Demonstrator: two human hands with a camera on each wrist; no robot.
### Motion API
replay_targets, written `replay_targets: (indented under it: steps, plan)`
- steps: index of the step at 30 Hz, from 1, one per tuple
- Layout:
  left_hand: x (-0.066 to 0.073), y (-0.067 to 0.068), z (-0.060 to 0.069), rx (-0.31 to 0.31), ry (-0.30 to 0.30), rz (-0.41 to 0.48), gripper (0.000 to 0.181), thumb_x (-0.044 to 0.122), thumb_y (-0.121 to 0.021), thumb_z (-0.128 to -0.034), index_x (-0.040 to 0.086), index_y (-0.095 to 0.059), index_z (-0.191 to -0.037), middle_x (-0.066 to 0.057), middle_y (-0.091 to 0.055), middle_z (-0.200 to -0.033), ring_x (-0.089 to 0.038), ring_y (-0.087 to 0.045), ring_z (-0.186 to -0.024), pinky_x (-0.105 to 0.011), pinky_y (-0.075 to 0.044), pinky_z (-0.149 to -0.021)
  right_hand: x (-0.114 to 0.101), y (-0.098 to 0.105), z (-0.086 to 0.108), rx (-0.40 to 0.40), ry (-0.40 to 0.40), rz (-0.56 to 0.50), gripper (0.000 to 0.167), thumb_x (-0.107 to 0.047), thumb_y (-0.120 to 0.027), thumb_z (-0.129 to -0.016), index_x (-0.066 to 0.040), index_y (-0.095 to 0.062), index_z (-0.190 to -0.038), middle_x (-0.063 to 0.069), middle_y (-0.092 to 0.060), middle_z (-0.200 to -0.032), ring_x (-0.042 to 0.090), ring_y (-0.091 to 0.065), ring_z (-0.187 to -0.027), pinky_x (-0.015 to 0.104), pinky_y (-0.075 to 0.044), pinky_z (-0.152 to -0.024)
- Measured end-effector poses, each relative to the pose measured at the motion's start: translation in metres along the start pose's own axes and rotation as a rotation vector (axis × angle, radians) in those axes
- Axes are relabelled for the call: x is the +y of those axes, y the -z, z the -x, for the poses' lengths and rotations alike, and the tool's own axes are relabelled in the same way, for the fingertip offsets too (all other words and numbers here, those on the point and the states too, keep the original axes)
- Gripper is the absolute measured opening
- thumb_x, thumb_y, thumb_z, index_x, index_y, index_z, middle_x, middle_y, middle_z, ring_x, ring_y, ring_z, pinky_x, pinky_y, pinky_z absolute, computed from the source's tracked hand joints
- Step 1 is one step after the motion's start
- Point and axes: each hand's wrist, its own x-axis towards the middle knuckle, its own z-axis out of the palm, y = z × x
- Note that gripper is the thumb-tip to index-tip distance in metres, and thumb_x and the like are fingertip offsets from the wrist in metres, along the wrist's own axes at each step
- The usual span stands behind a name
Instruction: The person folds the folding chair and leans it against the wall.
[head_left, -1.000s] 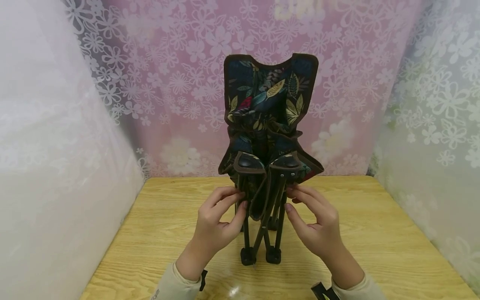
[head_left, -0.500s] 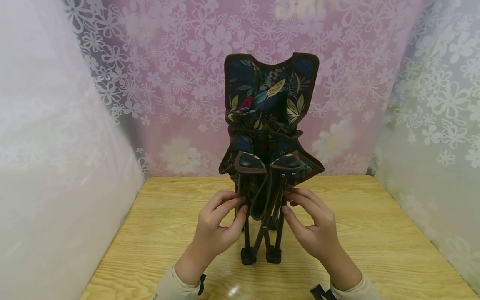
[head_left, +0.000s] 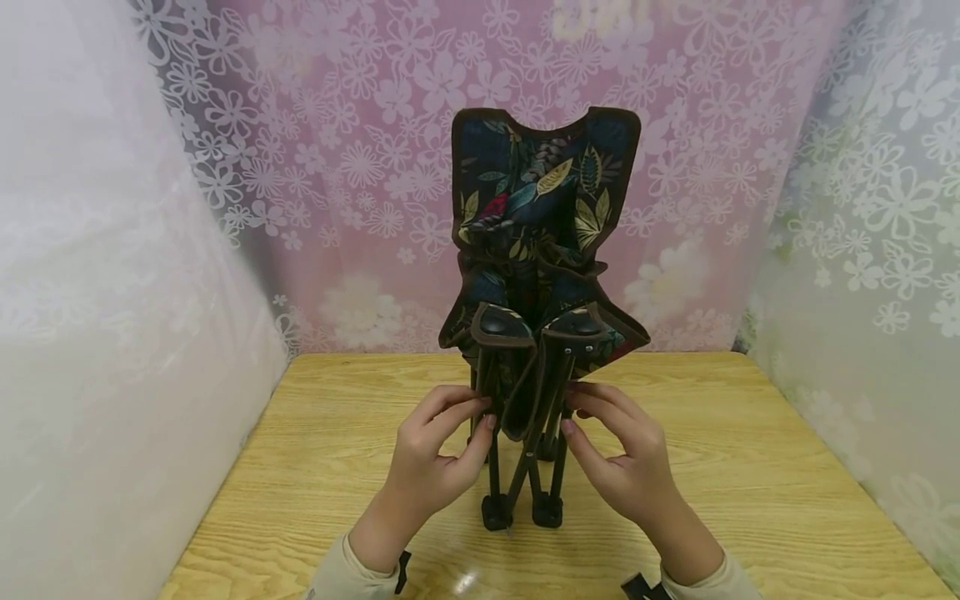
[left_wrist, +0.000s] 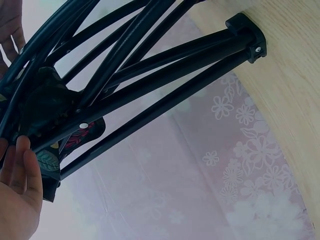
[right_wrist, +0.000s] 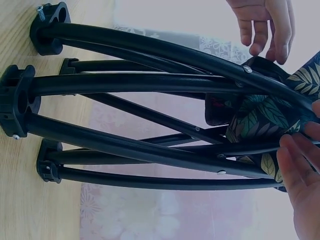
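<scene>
Backdrop: a pink curtain [head_left: 360, 167] with white flowers hung behind the far edge of the table [head_left: 780, 483].
Folding chair [head_left: 525, 283]: it stood upright on its feet, about midway between the left and right edges of the table.
Left hand [head_left: 435, 446]: its thumb and fingertips lightly pinched a leg tube at the left side of the chair.
Right hand [head_left: 630, 458]: in the same manner, it pinched a tube at the right side.
Reached so far: the leaf-print backrest [head_left: 543, 175] was already standing up, and the black plastic feet [right_wrist: 20, 100] were on the wood. I would judge the chair as partly folded.
Not yet reached: the leg tubes [right_wrist: 130, 85] stood close and crossed, neither widely spread nor fully gathered; the seat cloth [head_left: 516, 408] sagged in folds.
Tabletop: yellowish wood grain, with a small shine near the bottom of the head view.
Sides: a whitish sheet [head_left: 142, 350] stood at the left edge, a pale flowered sheet [head_left: 862, 275] at the right.
</scene>
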Motion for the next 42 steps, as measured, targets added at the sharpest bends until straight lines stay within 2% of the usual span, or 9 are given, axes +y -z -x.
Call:
replay_targets:
  steps: [14,22,33,38,42]
  plan:
    - [0.001,0.001,0.005,-0.005,0.015,-0.007,0.019,-0.01,-0.078,-0.0829,0.001,-0.078,-0.099,-0.013,-0.072,-0.103,-0.025,-0.073,-0.091,-0.03,-0.063,-0.079,0.001,0.0,0.006,-0.067,-0.019,-0.028,0.029,0.005,-0.076,-0.089,-0.003,-0.077,-0.117,0.021,-0.075,-0.111,0.019,-0.073,-0.102,0.018,-0.057,-0.088]
    - [0.002,0.002,0.008,-0.019,0.032,-0.013,0.016,-0.006,-0.077,-0.0866,0.001,-0.079,-0.1,-0.012,-0.073,-0.104,-0.023,-0.073,-0.09,-0.029,-0.063,-0.078,0.002,0.001,0.01,-0.112,-0.04,-0.033,0.032,0.007,-0.077,-0.087,-0.003,-0.077,-0.117,0.017,-0.076,-0.113,0.018,-0.073,-0.105,0.017,-0.056,-0.087]
    - [0.001,0.005,0.012,-0.03,0.041,-0.017,0.017,-0.006,-0.077,-0.0871,0.001,-0.08,-0.103,-0.012,-0.072,-0.104,-0.023,-0.073,-0.09,-0.028,-0.063,-0.078,0.004,0.003,0.016,-0.144,-0.057,-0.028,0.037,0.008,-0.078,-0.087,-0.007,-0.077,-0.12,0.015,-0.076,-0.112,0.015,-0.072,-0.1,0.02,-0.058,-0.085]
    - [0.0,0.005,0.015,-0.038,0.044,-0.016,0.016,-0.005,-0.077,-0.0881,0.001,-0.08,-0.103,-0.011,-0.072,-0.103,-0.022,-0.073,-0.09,-0.028,-0.063,-0.078,0.005,0.003,0.018,-0.163,-0.058,-0.037,0.038,0.01,-0.078,-0.085,-0.005,-0.076,-0.12,0.014,-0.076,-0.112,0.019,-0.073,-0.104,0.016,-0.056,-0.092]
    - [-0.001,0.006,0.016,-0.045,0.046,-0.023,0.016,-0.004,-0.077,-0.0885,0.002,-0.08,-0.103,-0.01,-0.072,-0.103,-0.022,-0.073,-0.09,-0.028,-0.062,-0.078,0.006,0.003,0.019,-0.181,-0.06,-0.044,0.044,0.012,-0.079,-0.083,-0.008,-0.076,-0.121,0.012,-0.076,-0.116,0.023,-0.074,-0.108,0.017,-0.055,-0.099]
